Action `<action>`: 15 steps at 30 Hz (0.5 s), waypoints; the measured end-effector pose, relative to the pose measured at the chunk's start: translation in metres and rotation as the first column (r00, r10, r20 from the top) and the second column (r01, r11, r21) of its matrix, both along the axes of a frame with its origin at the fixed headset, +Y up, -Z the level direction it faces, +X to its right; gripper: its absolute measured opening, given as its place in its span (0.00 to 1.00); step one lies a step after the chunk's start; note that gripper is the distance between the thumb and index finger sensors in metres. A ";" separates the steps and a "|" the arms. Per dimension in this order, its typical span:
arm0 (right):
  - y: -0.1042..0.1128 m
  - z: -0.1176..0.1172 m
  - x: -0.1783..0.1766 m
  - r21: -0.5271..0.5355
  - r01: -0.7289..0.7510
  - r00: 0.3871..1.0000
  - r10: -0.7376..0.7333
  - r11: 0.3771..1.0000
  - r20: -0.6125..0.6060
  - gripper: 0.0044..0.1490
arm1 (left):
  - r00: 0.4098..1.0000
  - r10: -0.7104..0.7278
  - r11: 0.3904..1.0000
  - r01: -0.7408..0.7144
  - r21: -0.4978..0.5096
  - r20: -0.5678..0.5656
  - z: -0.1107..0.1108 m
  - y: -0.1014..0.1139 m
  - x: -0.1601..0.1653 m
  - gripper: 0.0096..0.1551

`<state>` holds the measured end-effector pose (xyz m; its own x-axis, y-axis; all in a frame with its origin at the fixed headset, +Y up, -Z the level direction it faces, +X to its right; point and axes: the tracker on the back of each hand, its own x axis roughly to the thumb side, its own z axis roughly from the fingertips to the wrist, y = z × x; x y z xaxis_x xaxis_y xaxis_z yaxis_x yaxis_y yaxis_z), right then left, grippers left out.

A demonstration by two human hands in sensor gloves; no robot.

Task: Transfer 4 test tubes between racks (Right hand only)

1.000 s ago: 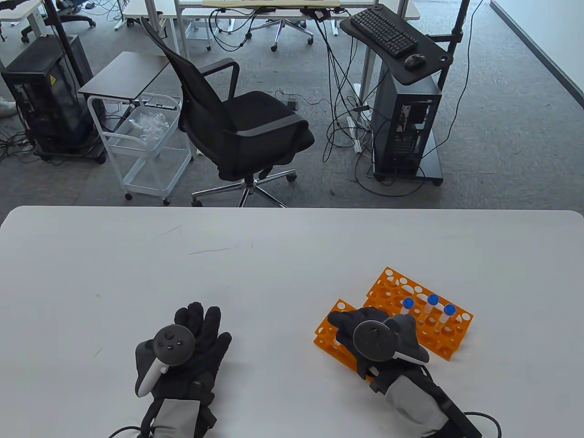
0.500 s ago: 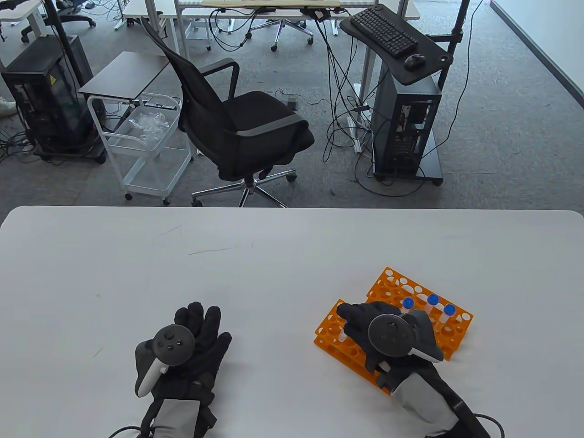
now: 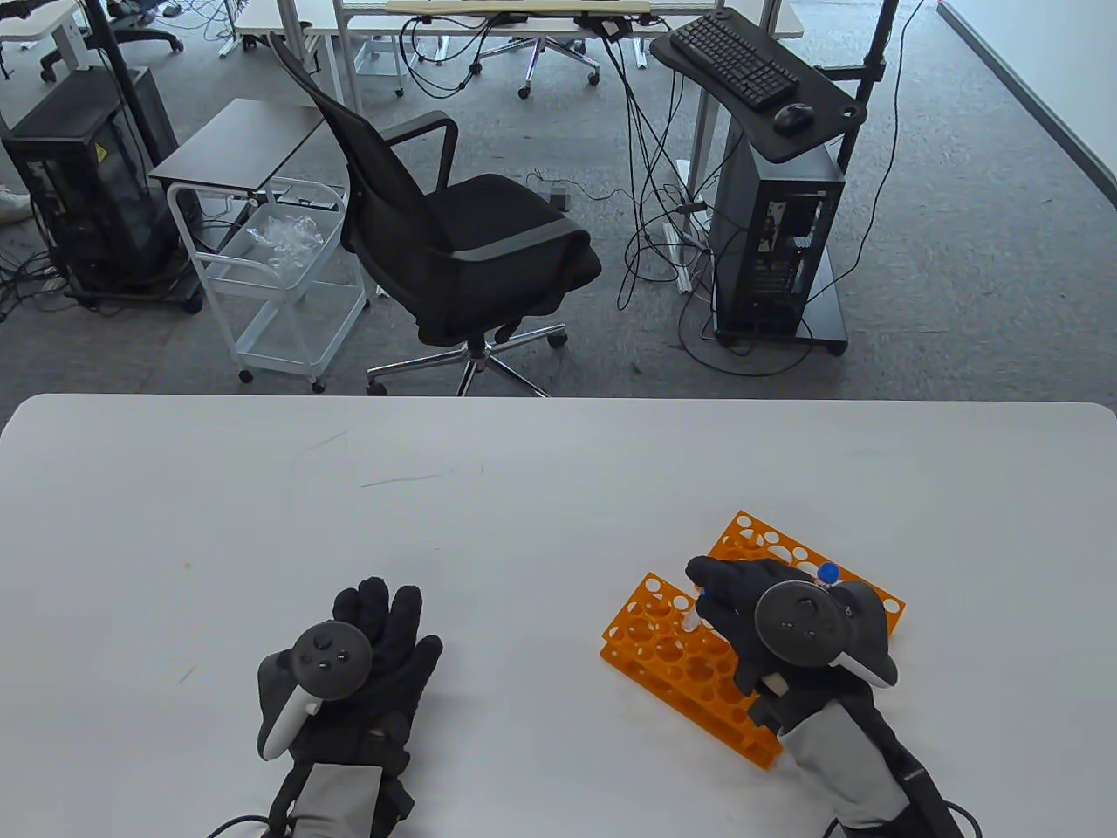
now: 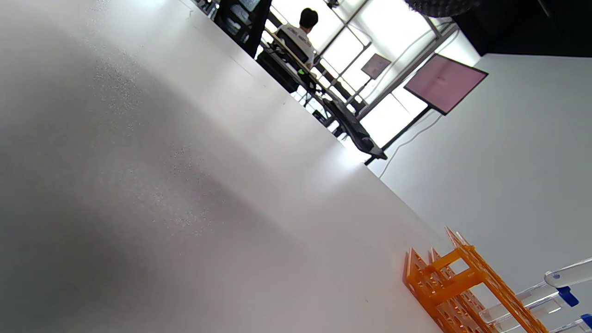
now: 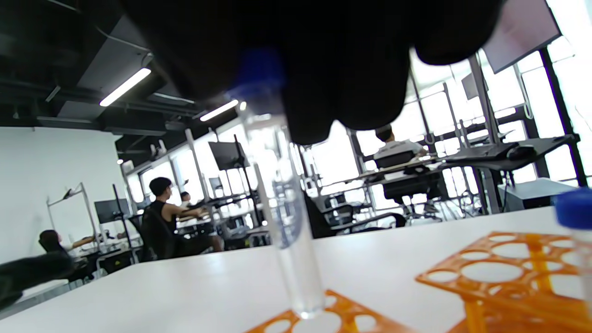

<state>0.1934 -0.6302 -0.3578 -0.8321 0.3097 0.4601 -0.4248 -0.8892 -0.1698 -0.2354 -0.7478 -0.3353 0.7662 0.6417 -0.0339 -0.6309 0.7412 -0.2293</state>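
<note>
One tube (image 5: 282, 203) pinched upright in right hand (image 3: 768, 611), tip just over near rack (image 3: 663, 650) hole for straight drop-in. Left hand (image 3: 366, 663) flat on table (image 3: 524, 489), holding nothing, per right-only rule.

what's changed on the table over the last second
The right hand has moved right and away from the near rack toward the far rack, lifting a blue-capped tube whose bottom now hangs just above the near rack's holes. The left hand and both racks stayed put.
</note>
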 end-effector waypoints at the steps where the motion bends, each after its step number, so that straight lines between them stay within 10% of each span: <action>1: 0.001 0.000 0.002 0.001 0.003 1.000 -0.003 1.000 0.004 0.30 | 1.000 0.000 1.000 0.000 0.000 0.000 0.000 0.000 0.000 0.40; 15: 0.017 -0.001 0.045 -0.012 0.032 0.991 -0.030 0.999 0.130 0.29 | 1.000 0.000 1.000 0.000 0.000 0.000 0.000 0.000 0.000 0.40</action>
